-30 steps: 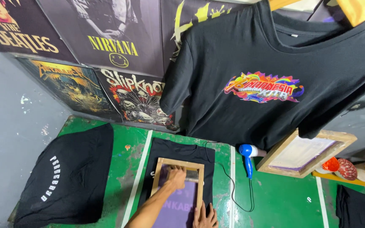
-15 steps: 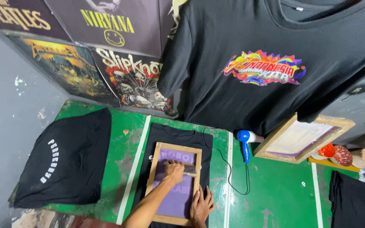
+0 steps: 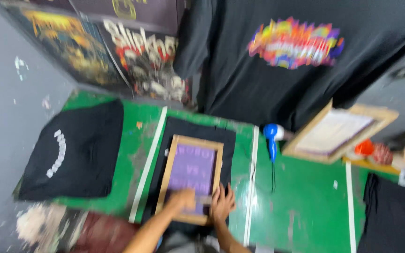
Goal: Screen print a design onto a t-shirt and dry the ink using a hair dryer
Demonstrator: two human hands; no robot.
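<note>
The frame is motion-blurred. At 9 o'clock, a folded black shirt with white lettering [image 3: 73,152] lies flat on the green surface [image 3: 305,206]. White stripes divide this surface into lanes.

In the centre lane, a second black shirt [image 3: 198,133] lies spread out. A wooden-framed screen [image 3: 192,175] with purple mesh rests on top of it, long axis running from 12 to 6 o'clock.

Both hands sit at the 6 o'clock end of the screen. The left hand [image 3: 181,200] lies closed over something grey on the lower mesh; blur hides what it grasps. The right hand [image 3: 223,204], just beside it toward 3 o'clock, is released, fingers spread, pressing flat on the lower right corner of the frame.

At 2 o'clock from the screen, a blue-and-white hair dryer [image 3: 272,140] lies on the surface. Further right, a second wooden screen [image 3: 336,133] leans tilted. A black shirt with a multicoloured print [image 3: 296,44] hangs at 12 o'clock.
</note>
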